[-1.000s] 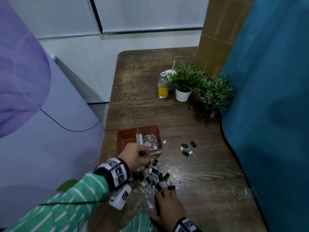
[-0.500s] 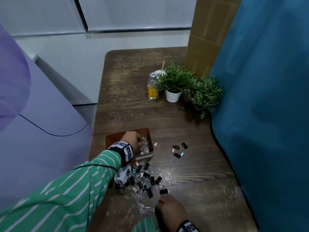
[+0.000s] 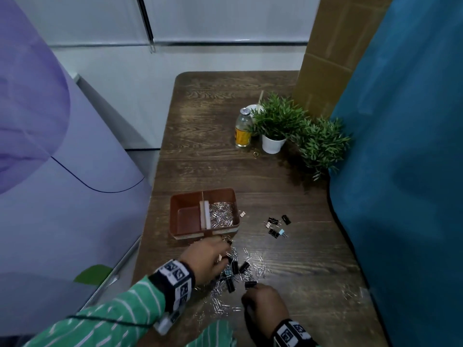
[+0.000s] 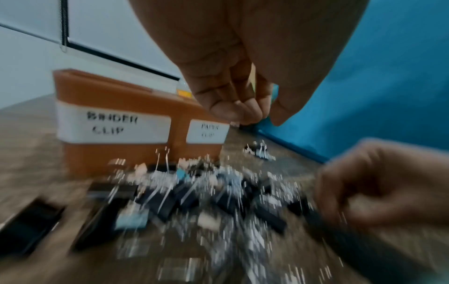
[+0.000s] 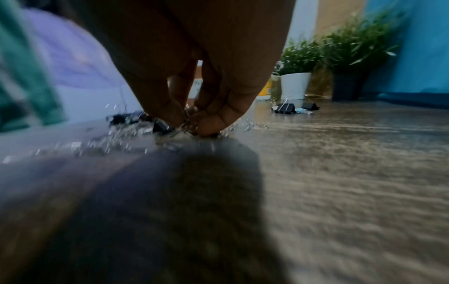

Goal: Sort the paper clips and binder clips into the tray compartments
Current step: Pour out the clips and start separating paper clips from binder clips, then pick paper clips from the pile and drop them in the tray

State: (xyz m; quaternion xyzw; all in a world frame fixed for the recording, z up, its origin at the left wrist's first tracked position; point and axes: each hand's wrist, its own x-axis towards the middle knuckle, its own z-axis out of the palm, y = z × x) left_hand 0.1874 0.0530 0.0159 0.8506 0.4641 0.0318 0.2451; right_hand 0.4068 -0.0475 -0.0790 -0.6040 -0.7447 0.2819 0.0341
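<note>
A brown two-part tray (image 3: 175, 204) stands on the wooden table; its labels read BINDER CLIP and PAPER CLIP (image 4: 114, 124). The left part is bare, while silver paper clips (image 3: 223, 214) fill the right one. In front of the tray lies a mixed pile of paper clips and black binder clips (image 3: 238, 271) (image 4: 206, 192). My left hand (image 3: 223, 256) (image 4: 266, 115) hovers over the pile's left side, fingers loosely curled, nothing seen in them. At the pile's near edge my right hand (image 3: 250, 291) (image 5: 188, 123) pinches paper clips on the table beside a black binder clip (image 5: 161, 125).
A few binder clips (image 3: 275, 226) (image 5: 284, 108) lie right of the tray. A bottle (image 3: 243, 131), two potted plants (image 3: 275, 123), and a small ring (image 3: 255, 154) sit at the back. A blue curtain (image 3: 400, 171) bounds the right side; the table edge (image 3: 150, 221) runs close left of the tray.
My left hand has left the tray's paper-clip compartment and come back down over the pile. The right hand has stayed at the pile's near edge.
</note>
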